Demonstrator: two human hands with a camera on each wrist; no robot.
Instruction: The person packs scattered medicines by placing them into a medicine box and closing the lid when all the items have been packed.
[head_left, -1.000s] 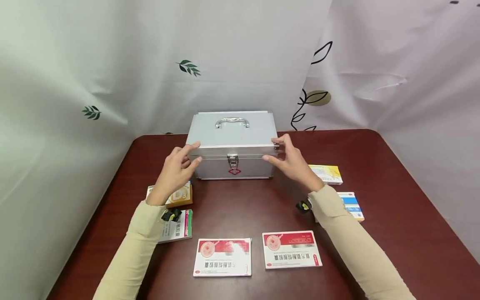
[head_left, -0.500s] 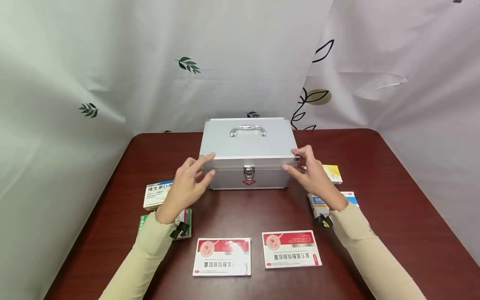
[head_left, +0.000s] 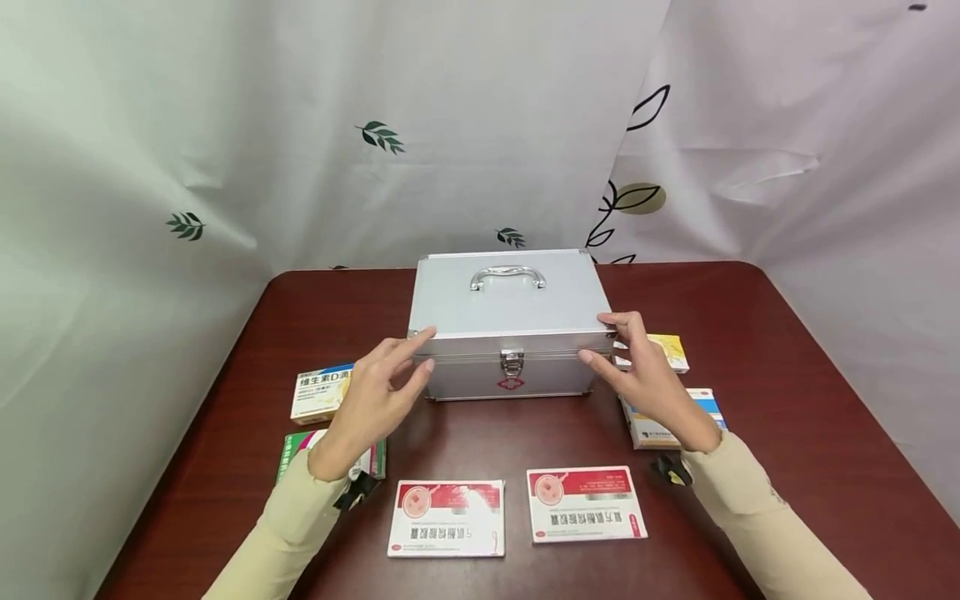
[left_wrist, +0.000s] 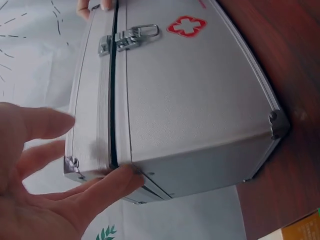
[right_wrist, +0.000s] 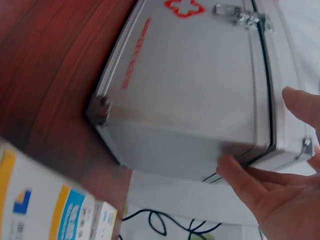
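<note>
A silver first-aid box stands on the dark red table with its lid down. A metal carrying handle lies on the lid, and a latch sits above a red cross on the front. My left hand grips the front left corner, with fingers bent along the side wall and the thumb at the front. At the front right corner my right hand holds the box likewise, its fingers against the side wall and lid edge. The inside of the box is hidden.
Two red-and-white medicine boxes lie in front. Left are a vitamin D box and a green-and-white box, partly behind my left arm. Right are a yellow-and-white box and a blue-and-white box. A curtain hangs behind.
The first-aid box has moved towards me and to the right across the table, with both hands on its front corners throughout. The medicine boxes have stayed in place.
</note>
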